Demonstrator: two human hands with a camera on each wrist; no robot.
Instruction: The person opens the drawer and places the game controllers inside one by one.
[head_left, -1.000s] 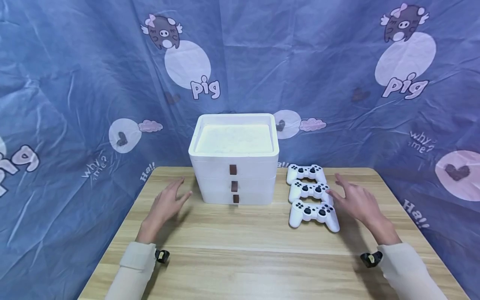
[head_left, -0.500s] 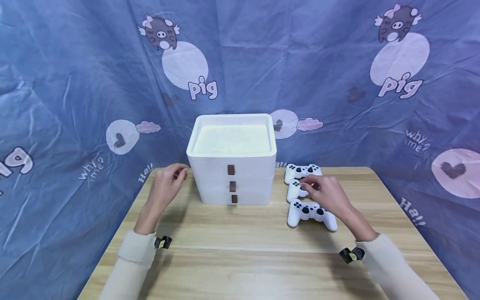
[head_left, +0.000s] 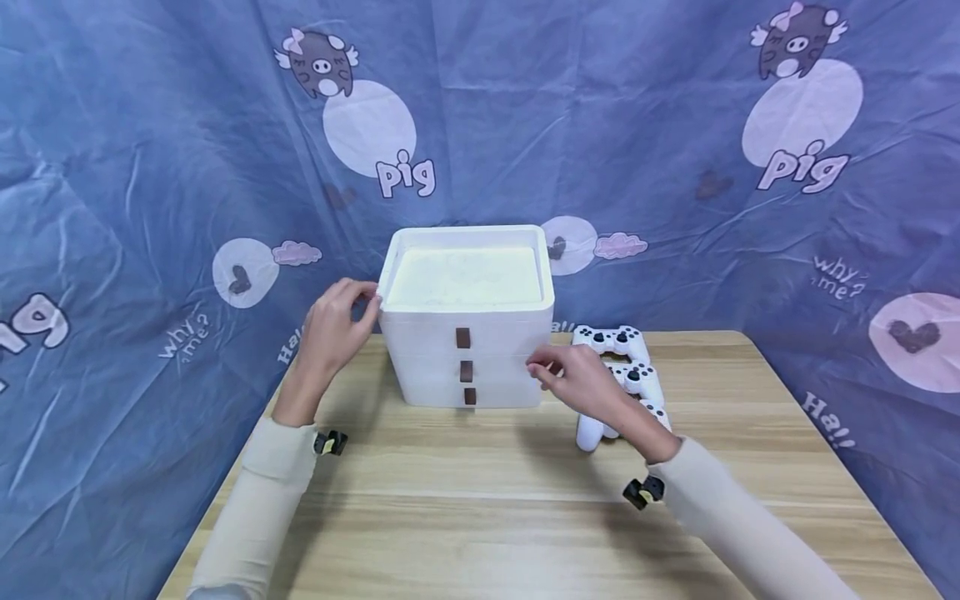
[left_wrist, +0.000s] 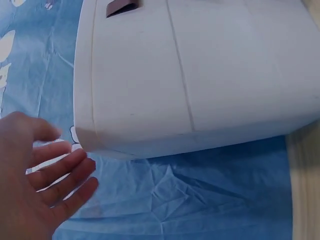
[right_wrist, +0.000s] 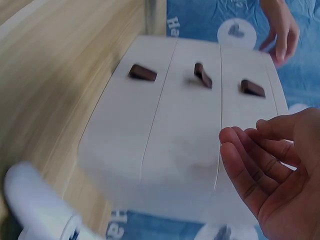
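A white storage box with three stacked drawers stands at the back of the table, a brown pull tab on each drawer front. By its upper left corner is my left hand, fingers bent loosely around nothing; the left wrist view shows a small gap between the fingers and the box. My right hand hovers before the right part of the drawer fronts, fingers loosely bent and holding nothing. Beneath and behind that forearm lie three white game controllers, the front one mostly hidden.
Wood-grain tabletop stretches in front of the box. A blue printed cloth hangs behind and at both sides. The box's recessed top tray has a raised rim.
My right hand has moved left from beside the controllers, over them, to the drawer fronts. My left hand has risen toward the box's upper left corner. Box and controllers stay put.
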